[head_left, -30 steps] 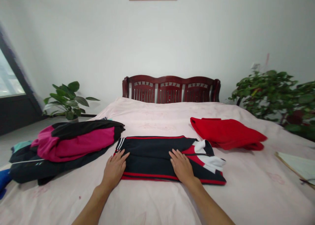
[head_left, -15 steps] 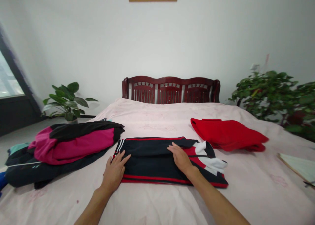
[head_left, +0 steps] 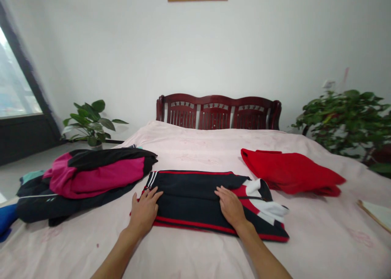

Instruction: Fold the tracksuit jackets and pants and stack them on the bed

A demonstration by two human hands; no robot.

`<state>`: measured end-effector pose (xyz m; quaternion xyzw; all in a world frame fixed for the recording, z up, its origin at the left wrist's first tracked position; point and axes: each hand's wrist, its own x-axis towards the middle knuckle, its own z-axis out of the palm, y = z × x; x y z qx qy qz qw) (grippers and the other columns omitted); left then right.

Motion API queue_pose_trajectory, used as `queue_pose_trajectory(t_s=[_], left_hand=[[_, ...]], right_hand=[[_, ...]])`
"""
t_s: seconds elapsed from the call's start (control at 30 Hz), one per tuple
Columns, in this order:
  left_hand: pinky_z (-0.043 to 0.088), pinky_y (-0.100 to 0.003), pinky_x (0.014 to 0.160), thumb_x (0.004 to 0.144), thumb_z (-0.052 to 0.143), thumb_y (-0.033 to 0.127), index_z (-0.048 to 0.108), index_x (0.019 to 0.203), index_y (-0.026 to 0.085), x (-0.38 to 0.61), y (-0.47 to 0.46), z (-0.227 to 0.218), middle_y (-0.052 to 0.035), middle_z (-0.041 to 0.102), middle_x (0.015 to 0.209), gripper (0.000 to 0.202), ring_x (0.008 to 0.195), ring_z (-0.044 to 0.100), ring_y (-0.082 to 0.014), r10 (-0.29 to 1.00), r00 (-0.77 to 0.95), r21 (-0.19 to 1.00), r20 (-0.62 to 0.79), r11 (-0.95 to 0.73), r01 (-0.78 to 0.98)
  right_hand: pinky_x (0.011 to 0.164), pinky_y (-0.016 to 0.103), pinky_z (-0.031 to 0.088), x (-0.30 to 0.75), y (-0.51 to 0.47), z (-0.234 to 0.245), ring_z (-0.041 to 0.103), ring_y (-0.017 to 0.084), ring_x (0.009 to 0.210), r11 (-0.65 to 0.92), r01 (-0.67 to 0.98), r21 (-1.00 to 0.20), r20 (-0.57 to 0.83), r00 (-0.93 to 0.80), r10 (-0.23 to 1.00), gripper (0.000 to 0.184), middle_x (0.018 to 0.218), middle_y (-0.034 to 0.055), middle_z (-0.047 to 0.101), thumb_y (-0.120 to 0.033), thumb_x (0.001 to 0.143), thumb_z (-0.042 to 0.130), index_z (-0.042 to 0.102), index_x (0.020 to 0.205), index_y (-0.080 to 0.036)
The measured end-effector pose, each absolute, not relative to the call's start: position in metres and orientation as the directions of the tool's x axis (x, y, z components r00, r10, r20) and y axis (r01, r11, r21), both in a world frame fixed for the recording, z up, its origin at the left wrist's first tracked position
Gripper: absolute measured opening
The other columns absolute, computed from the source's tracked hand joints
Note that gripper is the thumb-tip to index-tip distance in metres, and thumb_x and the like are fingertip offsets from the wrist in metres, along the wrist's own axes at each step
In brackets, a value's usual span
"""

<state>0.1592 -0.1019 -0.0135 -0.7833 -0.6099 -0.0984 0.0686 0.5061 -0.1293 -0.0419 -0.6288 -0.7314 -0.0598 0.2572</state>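
Observation:
A dark navy jacket [head_left: 186, 189] with red edging lies folded lengthwise on the bed in front of me. Its red and white chest panel and collar point right, and white stripes mark its left end. My left hand [head_left: 144, 207] rests on that striped end with fingers spread. Flat on the jacket near the red panel lies my right hand [head_left: 232, 207], its fingers stretched out. Neither hand grips the cloth.
To the left is a pile of clothes [head_left: 97, 179] in pink, black and navy, with a blue cloth [head_left: 7, 220] beside it. A folded red garment [head_left: 290, 171] lies at right. The pink bedsheet [head_left: 189, 254] covers the bed before a wooden headboard [head_left: 216, 112]. Plants stand on both sides.
My right hand has slid slightly toward me on the jacket, while my left hand stays at the striped end. The whole view has shifted a little to the left.

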Motion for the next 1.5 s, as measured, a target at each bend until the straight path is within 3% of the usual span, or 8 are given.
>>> queue_pose_trajectory(t_s=[0.17, 0.4, 0.63, 0.9, 1.03, 1.2, 1.3, 1.5], left_hand=[[0.018, -0.069, 0.111, 0.084, 0.047, 0.016, 0.070, 0.118, 0.028, 0.179, -0.095, 0.000, -0.0067, 0.063, 0.135, 0.043, 0.131, 0.049, -0.0357, 0.933, 0.186, 0.015, 0.307, -0.200, 0.980], [0.032, -0.039, 0.117, 0.091, 0.042, 0.017, 0.066, 0.125, 0.021, 0.270, -0.085, 0.004, -0.0045, 0.060, 0.140, 0.042, 0.138, 0.044, -0.0223, 0.777, 0.555, 0.233, 0.296, -0.622, 0.747], [0.018, -0.068, 0.114, 0.096, 0.038, 0.054, 0.042, 0.146, 0.034, 0.328, -0.095, -0.026, -0.0076, 0.040, 0.156, 0.055, 0.145, 0.029, -0.0345, 0.658, 0.727, 0.228, 0.197, -0.752, 0.618], [0.013, -0.071, 0.113, 0.094, 0.042, 0.055, 0.043, 0.144, 0.042, 0.322, -0.093, -0.028, -0.0050, 0.037, 0.157, 0.052, 0.146, 0.026, -0.0367, 0.651, 0.740, 0.256, 0.166, -0.754, 0.605], [0.013, -0.070, 0.113, 0.093, 0.046, 0.052, 0.046, 0.142, 0.042, 0.322, -0.095, -0.026, -0.0029, 0.041, 0.156, 0.049, 0.146, 0.027, -0.0362, 0.650, 0.739, 0.276, 0.174, -0.753, 0.598], [0.013, -0.070, 0.113, 0.094, 0.045, 0.052, 0.048, 0.140, 0.043, 0.323, -0.095, -0.028, -0.0020, 0.044, 0.154, 0.047, 0.145, 0.029, -0.0358, 0.663, 0.723, 0.296, 0.196, -0.743, 0.601], [0.014, -0.070, 0.113, 0.094, 0.044, 0.052, 0.049, 0.139, 0.042, 0.322, -0.095, -0.029, -0.0020, 0.044, 0.154, 0.047, 0.145, 0.030, -0.0357, 0.667, 0.716, 0.298, 0.209, -0.740, 0.603], [0.016, -0.070, 0.113, 0.092, 0.049, 0.052, 0.050, 0.139, 0.041, 0.324, -0.098, -0.030, -0.0016, 0.046, 0.152, 0.048, 0.144, 0.032, -0.0351, 0.669, 0.703, 0.329, 0.241, -0.738, 0.589]], right_hand=[[0.092, 0.037, 0.044, 0.496, -0.142, -0.024, 0.061, 0.022, 0.099, 0.153, 0.967, -0.202, 0.457, -0.045, 0.888, 0.034, 0.102, 0.0057, 0.073, -0.008, 0.085, 0.045, 0.073, 0.097, -0.022], [0.089, 0.031, 0.044, 0.496, -0.142, -0.025, 0.058, 0.020, 0.094, 0.195, 0.943, -0.270, 0.454, -0.054, 0.889, 0.039, 0.097, 0.0044, 0.071, -0.003, 0.083, 0.040, 0.073, 0.095, -0.021], [0.107, 0.032, 0.038, 0.512, -0.138, -0.029, 0.055, 0.021, 0.121, -0.061, 0.936, -0.346, 0.447, 0.222, 0.866, 0.043, 0.129, 0.0069, 0.065, -0.016, 0.092, 0.035, 0.068, 0.120, -0.018], [0.114, 0.049, 0.026, 0.551, -0.126, -0.029, 0.037, 0.027, 0.141, -0.288, 0.954, -0.086, 0.172, 0.299, 0.938, 0.049, 0.153, 0.0050, 0.043, -0.039, 0.100, 0.033, 0.049, 0.144, -0.024], [0.113, 0.052, 0.024, 0.566, -0.119, -0.019, 0.038, 0.029, 0.139, -0.402, 0.913, -0.067, 0.211, 0.407, 0.889, 0.046, 0.146, 0.0059, 0.053, -0.035, 0.100, 0.031, 0.060, 0.133, -0.023], [0.118, 0.045, 0.017, 0.536, -0.102, -0.007, 0.032, 0.025, 0.143, -0.219, 0.973, -0.078, 0.332, 0.233, 0.914, 0.050, 0.148, 0.0074, 0.049, -0.035, 0.100, 0.026, 0.053, 0.140, -0.020], [0.119, 0.045, 0.013, 0.525, -0.088, -0.012, 0.023, 0.024, 0.147, -0.085, 0.993, -0.081, 0.221, 0.101, 0.970, 0.055, 0.157, 0.0060, 0.036, -0.043, 0.100, 0.026, 0.041, 0.149, -0.021], [0.119, 0.045, 0.015, 0.555, -0.066, -0.033, 0.020, 0.024, 0.149, -0.257, 0.965, -0.056, 0.039, 0.259, 0.965, 0.064, 0.161, 0.0098, 0.025, -0.047, 0.100, 0.023, 0.029, 0.153, -0.012]])
